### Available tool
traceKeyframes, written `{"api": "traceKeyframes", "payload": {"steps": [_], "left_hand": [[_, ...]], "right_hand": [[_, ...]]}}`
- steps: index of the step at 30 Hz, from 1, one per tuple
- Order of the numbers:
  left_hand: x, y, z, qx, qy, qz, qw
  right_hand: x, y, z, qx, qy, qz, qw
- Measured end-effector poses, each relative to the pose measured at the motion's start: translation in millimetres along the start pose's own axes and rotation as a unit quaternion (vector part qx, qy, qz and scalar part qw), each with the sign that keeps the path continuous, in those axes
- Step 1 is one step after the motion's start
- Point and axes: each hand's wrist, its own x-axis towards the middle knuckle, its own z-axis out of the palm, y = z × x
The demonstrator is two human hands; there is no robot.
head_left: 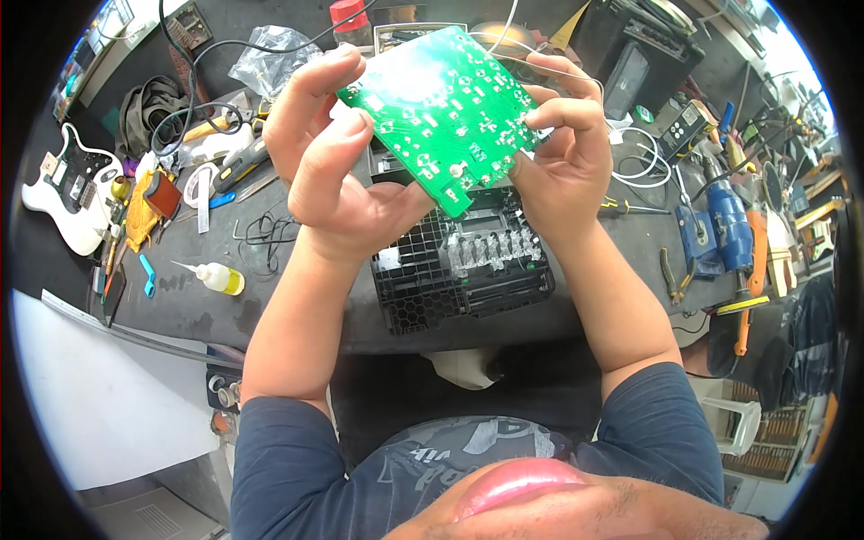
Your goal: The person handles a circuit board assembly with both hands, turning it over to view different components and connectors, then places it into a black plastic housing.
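Note:
A green circuit board (450, 117) is held up and tilted above the workbench, a bright glare on its upper left part. My left hand (337, 171) grips its left edge, with the thumb and fingers at the sides. My right hand (571, 153) pinches the right edge between thumb and fingers. A thin white cable runs by the board's top right, near my right fingers. Below the board lies a black plastic housing (418, 288) with a grid and honeycomb pattern, and a clear plastic part (495, 252) sits in it. My hands and the board hide the housing's far side.
On the left are a white guitar-shaped body (81, 193), a small bottle of yellow liquid (220, 279) and a black cable (265, 232). To the right lie pliers (670, 274), a blue power tool (729, 220) and a coiled white cable (643, 162). A red-capped jar (349, 20) stands behind.

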Motion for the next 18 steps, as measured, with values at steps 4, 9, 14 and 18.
{"api": "traceKeyframes", "payload": {"steps": [4,9,14,18], "left_hand": [[2.6,-0.6,0.7,0.015,0.008,0.025,1.000],[5.0,1.1,-1.6,0.019,-0.006,0.034,0.999],[2.4,1.5,0.9,0.012,0.011,0.019,1.000],[2.8,3.5,-2.5,0.011,0.006,-0.015,1.000]], "right_hand": [[-0.2,-3.6,0.6,0.011,-0.003,0.023,1.000],[0.8,-0.4,2.1,0.016,0.006,0.014,1.000],[0.6,-4.7,5.0,0.036,0.015,0.022,0.999],[1.1,-7.9,3.7,0.023,0.017,0.020,0.999]]}}
